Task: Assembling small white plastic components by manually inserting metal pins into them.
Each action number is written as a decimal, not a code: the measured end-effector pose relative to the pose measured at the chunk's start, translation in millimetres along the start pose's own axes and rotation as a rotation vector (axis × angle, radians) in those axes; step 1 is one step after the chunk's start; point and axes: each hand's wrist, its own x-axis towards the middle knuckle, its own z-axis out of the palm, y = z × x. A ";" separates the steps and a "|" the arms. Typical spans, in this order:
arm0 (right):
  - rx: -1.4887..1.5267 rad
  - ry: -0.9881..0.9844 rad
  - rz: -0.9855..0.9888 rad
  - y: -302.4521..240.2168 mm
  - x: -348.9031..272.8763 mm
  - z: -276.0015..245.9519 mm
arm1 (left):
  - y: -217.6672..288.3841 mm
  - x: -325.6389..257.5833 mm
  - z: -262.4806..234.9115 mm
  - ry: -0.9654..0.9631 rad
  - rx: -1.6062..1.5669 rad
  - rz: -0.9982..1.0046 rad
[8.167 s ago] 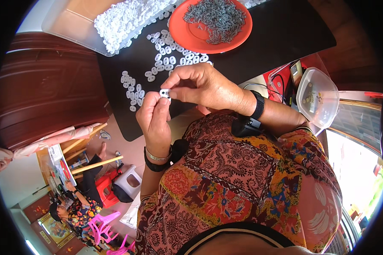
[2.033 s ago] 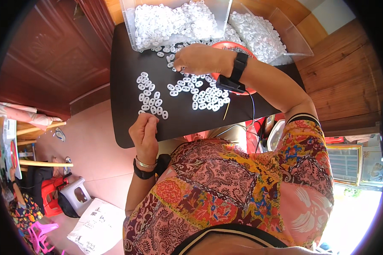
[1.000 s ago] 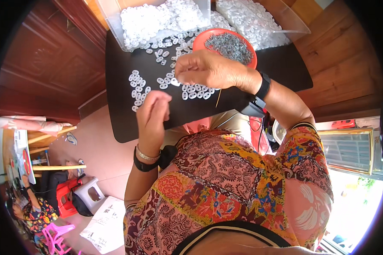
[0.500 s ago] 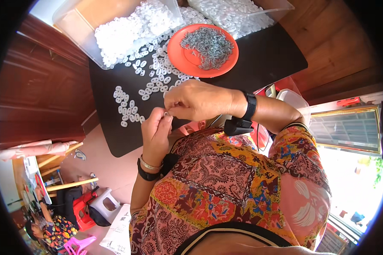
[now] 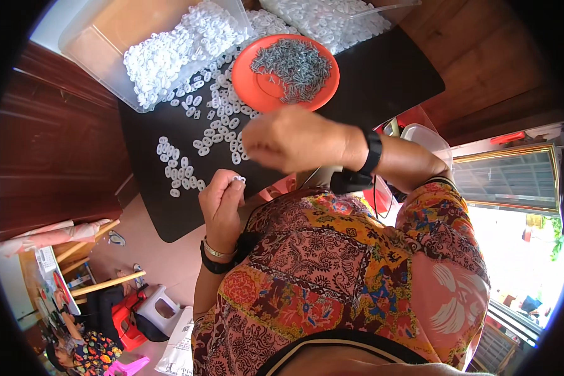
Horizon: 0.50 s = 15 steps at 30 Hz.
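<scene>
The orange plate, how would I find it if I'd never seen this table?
Look at the black table in front of the person. Near its far edge, beside the clear tub of white plastic pieces, sits the orange plate. It is the only round, brightly coloured thing there, and it holds a heap of small grey metal bits.

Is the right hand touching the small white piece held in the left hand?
Apart. The head view shows the right hand blurred above the black table, with dark tabletop visible between it and the white piece pinched in the left hand fingers.

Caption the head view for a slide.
Left hand pinches a small white plastic piece over a black table; right hand hovers beside it.
</scene>
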 end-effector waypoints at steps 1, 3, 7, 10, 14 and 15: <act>-0.064 -0.006 0.043 3.5 3.7 -12.5 | -0.1 -0.8 -1.2 0.003 -0.001 -0.001; -0.162 0.085 0.030 34.6 8.8 -27.8 | 0.6 -1.2 -2.9 0.038 -0.047 -0.040; -0.333 -0.055 0.233 90.8 24.1 -51.9 | -16.0 -3.7 -10.7 0.075 -0.127 -0.079; -0.417 -0.190 0.372 97.4 30.5 -54.0 | -19.7 -4.1 -12.4 0.076 -0.210 -0.093; -0.450 -0.251 0.195 120.1 33.0 -38.6 | -24.6 -4.7 -15.0 0.048 -0.248 -0.078; -0.459 -0.236 0.131 116.5 37.1 -36.0 | -25.7 -5.6 -16.1 0.040 -0.262 -0.078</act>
